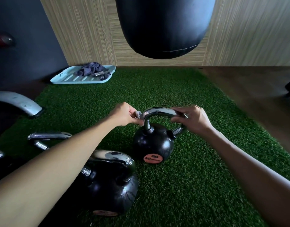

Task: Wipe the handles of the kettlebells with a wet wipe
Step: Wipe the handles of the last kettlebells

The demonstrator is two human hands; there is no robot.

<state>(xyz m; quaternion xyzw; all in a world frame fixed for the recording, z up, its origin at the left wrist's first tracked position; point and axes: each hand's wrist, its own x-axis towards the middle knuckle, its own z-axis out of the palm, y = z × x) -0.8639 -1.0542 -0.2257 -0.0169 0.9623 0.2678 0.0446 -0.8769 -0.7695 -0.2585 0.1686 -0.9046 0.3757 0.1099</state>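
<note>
Glossy chrome handle [159, 110], black rubbery kettlebell [153, 143], rough green turf [198, 177]

On the turf [198, 177] the near kettlebell [111, 190] stands left before the far kettlebell [153, 143], tray [67, 78] behind both.

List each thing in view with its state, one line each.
wet wipe: bunched, pinched against the handle's left bend.
left hand: pinches the wet wipe.
right hand: grips the handle's right side.
centre kettlebell: stands on turf, handle up.
near kettlebell: upright, not held.
tray: holds crumpled cloth.
</note>
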